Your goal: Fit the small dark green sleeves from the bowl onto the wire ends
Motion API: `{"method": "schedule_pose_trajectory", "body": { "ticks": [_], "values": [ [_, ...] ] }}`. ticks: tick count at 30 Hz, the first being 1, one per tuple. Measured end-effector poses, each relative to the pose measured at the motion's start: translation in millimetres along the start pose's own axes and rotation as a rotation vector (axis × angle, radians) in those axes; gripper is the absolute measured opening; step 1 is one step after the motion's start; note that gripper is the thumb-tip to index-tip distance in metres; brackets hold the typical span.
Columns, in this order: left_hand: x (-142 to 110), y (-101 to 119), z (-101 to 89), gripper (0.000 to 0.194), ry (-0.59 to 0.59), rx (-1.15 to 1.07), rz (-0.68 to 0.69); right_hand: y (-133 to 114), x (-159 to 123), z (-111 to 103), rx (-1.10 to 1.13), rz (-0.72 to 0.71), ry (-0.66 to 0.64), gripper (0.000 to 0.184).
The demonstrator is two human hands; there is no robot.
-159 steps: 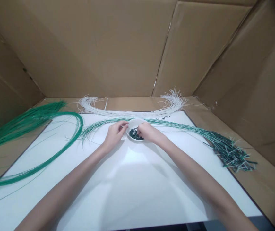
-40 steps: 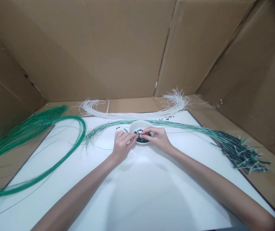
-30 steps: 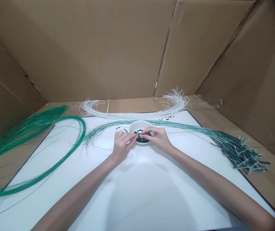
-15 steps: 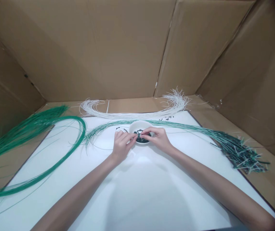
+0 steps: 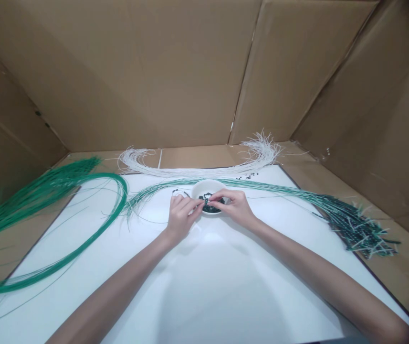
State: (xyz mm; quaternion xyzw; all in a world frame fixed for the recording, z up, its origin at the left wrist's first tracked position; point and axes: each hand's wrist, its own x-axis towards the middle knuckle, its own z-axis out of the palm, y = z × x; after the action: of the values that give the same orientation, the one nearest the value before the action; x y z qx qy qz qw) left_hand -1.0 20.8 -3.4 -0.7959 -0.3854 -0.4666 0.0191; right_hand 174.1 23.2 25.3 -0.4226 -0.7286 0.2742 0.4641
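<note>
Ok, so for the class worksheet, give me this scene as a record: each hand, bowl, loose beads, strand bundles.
Left hand: thumb and finger pinched over the white bowl; grip's contents too small to tell
Right hand: pinched opposite; likewise unclear
Bowl contents: dark beads
Loose beads: dark, on the white table beyond the bowl, to the right
Bundles: green strands at left; white strands at the far edge; beaded strands at right

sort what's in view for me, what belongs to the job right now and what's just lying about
Seemingly in use:
white bowl
dark beads in it
beaded strand by the left hand

Seemingly lying about:
white strands at the back
green strands at left
loose beads behind the bowl
beaded bundle at right, though perhaps related
</note>
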Motion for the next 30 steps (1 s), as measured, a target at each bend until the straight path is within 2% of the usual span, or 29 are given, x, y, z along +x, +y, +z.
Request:
{"method": "schedule_pose_trajectory", "body": {
  "ticks": [6,13,17,20,26,30],
  "values": [
    [-0.1,-0.2,1.2,0.008,0.011,0.027,0.016,0.1,0.5,0.5,-0.059,-0.05,-0.003,0.008],
    [0.6,-0.1,1.4,0.005,0.024,0.075,0.066,6.5,1.8,-2.8,-0.348,-0.334,-0.077,0.014],
    [0.3,0.3,1.3,0.006,0.017,0.081,0.083,5.5,3.4,-5.5,-0.509,-0.412,-0.174,0.017],
    [0.5,0.9,1.4,0.007,0.014,0.071,0.066,3.8,5.4,-7.3,-0.476,-0.391,-0.185,0.017],
    [1.1,1.3,1.0,0.009,0.012,0.03,0.026,6.8,8.8,-11.1,-0.221,-0.215,-0.159,0.015],
    [0.7,0.8,0.9,0.01,0.012,0.02,0.016,8.2,8.1,-10.7,-0.178,-0.21,-0.147,0.016]
  ]
}}
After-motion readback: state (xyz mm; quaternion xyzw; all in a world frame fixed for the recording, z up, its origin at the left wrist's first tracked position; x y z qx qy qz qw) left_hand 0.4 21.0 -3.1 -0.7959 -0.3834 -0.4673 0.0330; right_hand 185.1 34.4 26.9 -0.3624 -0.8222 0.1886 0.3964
